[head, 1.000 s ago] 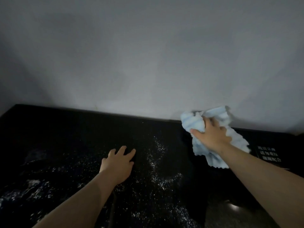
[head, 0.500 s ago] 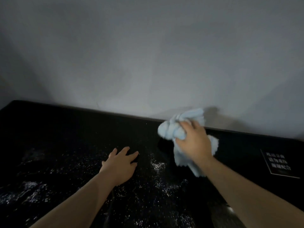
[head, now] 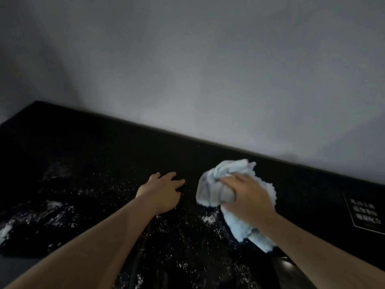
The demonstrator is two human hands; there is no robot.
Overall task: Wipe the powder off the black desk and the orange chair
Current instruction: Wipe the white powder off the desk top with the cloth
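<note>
The black desk [head: 100,147] fills the lower half of the head view and runs back to a grey wall. White powder [head: 209,219] is scattered over its middle and left, with a small heap just left of the cloth. My right hand [head: 246,197] grips a crumpled light blue cloth [head: 214,184] and presses it onto the desk. My left hand [head: 161,191] rests flat on the desk just to the left, fingers straight. No orange chair is in view.
A grey wall [head: 208,80] rises right behind the desk's back edge. A small plate with white lettering [head: 363,212] lies on the desk at the far right. The desk's left edge shows at the lower left.
My right hand has swept the cloth leftward and nearer along the desk, from near the back edge toward my left hand. The left hand has stayed flat in place.
</note>
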